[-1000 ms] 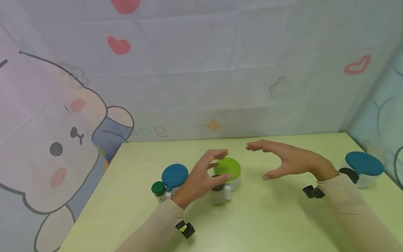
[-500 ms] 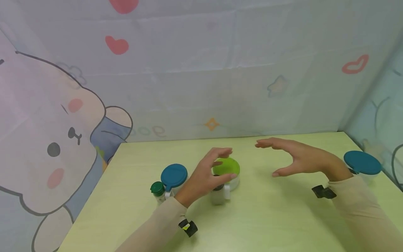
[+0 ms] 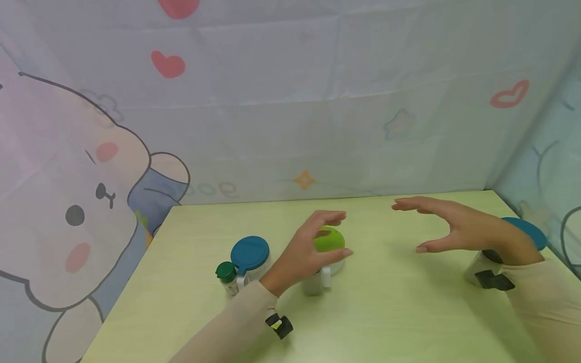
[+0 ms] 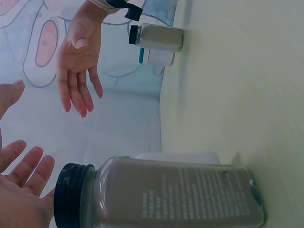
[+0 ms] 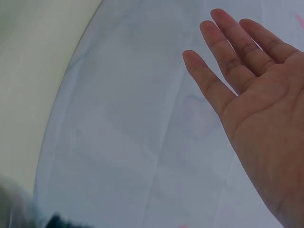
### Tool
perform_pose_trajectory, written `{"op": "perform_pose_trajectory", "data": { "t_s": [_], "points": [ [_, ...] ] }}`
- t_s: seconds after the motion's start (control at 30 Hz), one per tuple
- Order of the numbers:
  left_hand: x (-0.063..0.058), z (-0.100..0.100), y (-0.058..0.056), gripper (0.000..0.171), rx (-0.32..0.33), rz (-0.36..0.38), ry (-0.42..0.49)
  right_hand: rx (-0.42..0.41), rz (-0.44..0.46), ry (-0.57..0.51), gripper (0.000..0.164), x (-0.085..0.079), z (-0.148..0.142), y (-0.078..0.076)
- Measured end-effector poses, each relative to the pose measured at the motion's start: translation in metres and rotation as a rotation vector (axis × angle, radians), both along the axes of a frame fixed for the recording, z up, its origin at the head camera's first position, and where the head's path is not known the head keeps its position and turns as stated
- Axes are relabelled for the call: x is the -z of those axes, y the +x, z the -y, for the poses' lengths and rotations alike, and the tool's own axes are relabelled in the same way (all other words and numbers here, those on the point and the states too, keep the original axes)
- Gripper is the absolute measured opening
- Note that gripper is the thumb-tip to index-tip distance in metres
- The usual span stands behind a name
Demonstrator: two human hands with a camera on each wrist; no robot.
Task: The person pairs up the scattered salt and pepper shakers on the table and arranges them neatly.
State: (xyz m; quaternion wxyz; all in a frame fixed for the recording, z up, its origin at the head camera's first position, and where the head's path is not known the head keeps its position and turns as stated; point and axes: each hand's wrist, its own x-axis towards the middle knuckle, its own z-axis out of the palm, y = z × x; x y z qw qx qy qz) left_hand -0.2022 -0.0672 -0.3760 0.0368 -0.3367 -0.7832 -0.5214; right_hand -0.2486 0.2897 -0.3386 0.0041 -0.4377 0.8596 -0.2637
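Note:
Fingers spread and thumb apart, my left hand [image 3: 301,252] hovers above the table, holding nothing. Behind and below it stand a green-lidded white container [image 3: 333,242] and a clear spice jar [image 3: 312,286]. That jar's dark cap is hidden by the hand in the head view, but the left wrist view shows the jar [image 4: 175,194] close up, upright, with pale print. My right hand [image 3: 467,227] is raised at the right, palm facing left and fingers extended, also holding nothing. Its wrist overlaps a dark-capped jar [image 3: 476,267] and partly covers a blue-lidded container [image 3: 531,232].
Left of my left wrist, another blue-lidded container [image 3: 250,253] stands beside a small green-capped shaker bottle [image 3: 227,276]. A printed cloth [image 3: 281,101] hangs along the table's [image 3: 386,312] back edge, and more cloth hangs at both sides.
My right hand has moved right, away from the left hand, and its wrist now crosses the right-hand jar. My left hand has drifted slightly right. The containers stay put.

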Motion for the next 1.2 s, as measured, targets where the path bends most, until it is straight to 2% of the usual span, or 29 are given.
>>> {"op": "perform_pose_trajectory", "data": {
  "t_s": [0.1,0.27,0.63,0.77,1.0,1.2],
  "points": [
    [0.0,-0.003,0.0,0.066,0.016,-0.001,-0.003,0.001,0.002,-0.027,0.089,0.0,-0.009,0.004],
    [0.001,-0.009,-0.001,0.065,0.029,0.004,0.0,-0.02,-0.044,-0.055,0.09,0.002,-0.022,0.006],
    [0.004,-0.026,-0.003,0.065,0.051,-0.044,0.011,0.054,-0.01,-0.05,0.089,0.008,-0.04,0.011],
    [0.005,-0.032,-0.003,0.065,0.062,-0.035,0.024,0.087,0.005,-0.045,0.088,0.011,-0.045,0.013],
    [0.005,-0.044,-0.001,0.065,0.073,-0.032,0.03,0.078,-0.009,-0.086,0.086,0.013,-0.055,0.013],
    [0.009,-0.054,0.0,0.064,0.08,-0.039,0.023,0.101,-0.027,-0.071,0.088,0.015,-0.064,0.014]
  ]
}}
